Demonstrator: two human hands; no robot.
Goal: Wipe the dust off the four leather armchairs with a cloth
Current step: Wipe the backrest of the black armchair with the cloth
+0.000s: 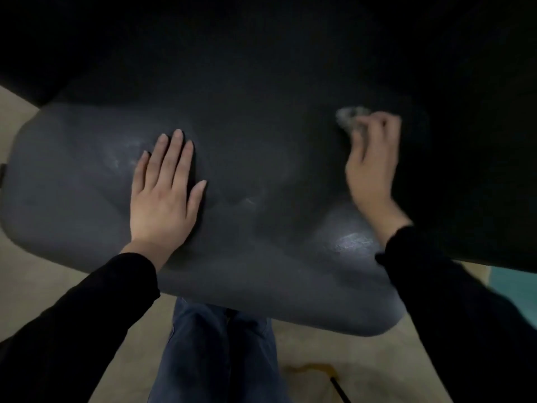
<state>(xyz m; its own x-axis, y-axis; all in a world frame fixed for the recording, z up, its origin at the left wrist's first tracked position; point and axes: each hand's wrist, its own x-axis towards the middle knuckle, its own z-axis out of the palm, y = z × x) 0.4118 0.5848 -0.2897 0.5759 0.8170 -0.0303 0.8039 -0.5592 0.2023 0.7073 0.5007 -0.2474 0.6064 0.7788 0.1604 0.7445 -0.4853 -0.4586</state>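
Below, left hand (162, 196) flat, fingers (174, 154) apart, on armchair (261, 175); right hand (370, 167) fingers clamped on cloth (350, 117).

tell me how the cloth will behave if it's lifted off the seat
The cloth is bunched small inside the right hand, so it is probably soft and floppy and would droop once lifted. It looks light, since the fingers alone hold it. It is blurred, so its texture is unclear. The left hand lies flat on the seat, which dents around it.
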